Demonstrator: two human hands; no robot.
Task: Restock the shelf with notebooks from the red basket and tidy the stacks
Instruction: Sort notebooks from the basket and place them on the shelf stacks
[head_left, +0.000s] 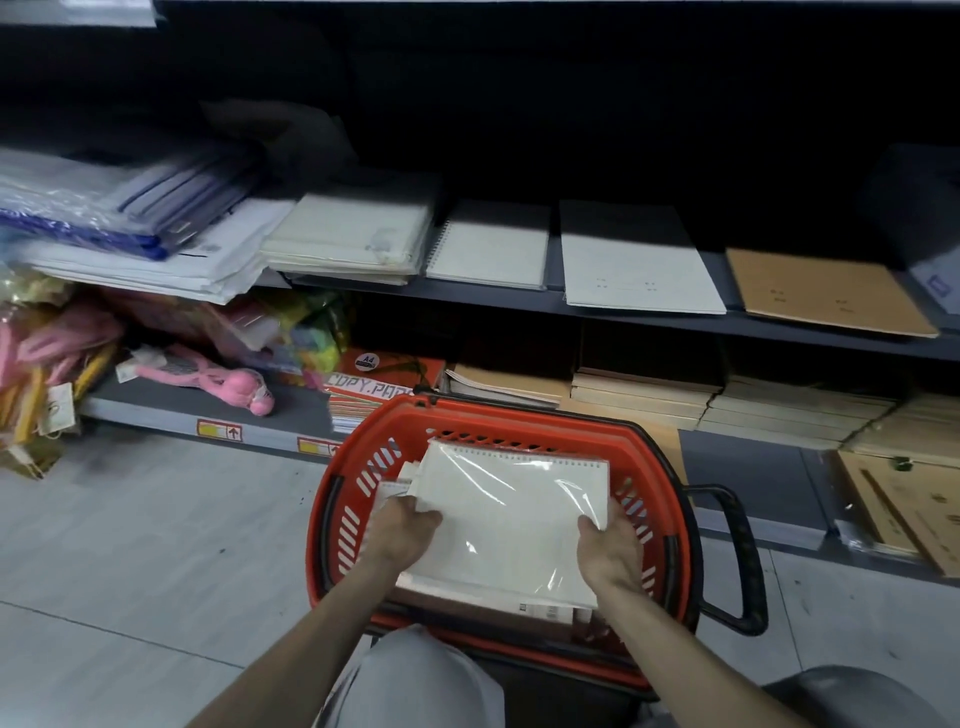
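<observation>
A red basket (332, 519) stands on the floor in front of me, below the shelf (649, 319). A white spiral notebook (509, 519) in clear plastic wrap lies on top of other notebooks inside it. My left hand (402, 530) grips the notebook's left edge and my right hand (610, 551) grips its right edge. On the shelf lie a cream stack (348, 239), a white spiral notebook stack (491, 249), a wider white stack (639, 265) and a brown stack (826, 291).
Plastic-wrapped folders (130, 228) pile up at the shelf's left. The bottom shelf holds pink toys (218, 379), copy paper packs (374, 389) and brown notebook stacks (727, 405). The basket's black handle (737, 551) sticks out to the right. My knee (415, 675) is below the basket.
</observation>
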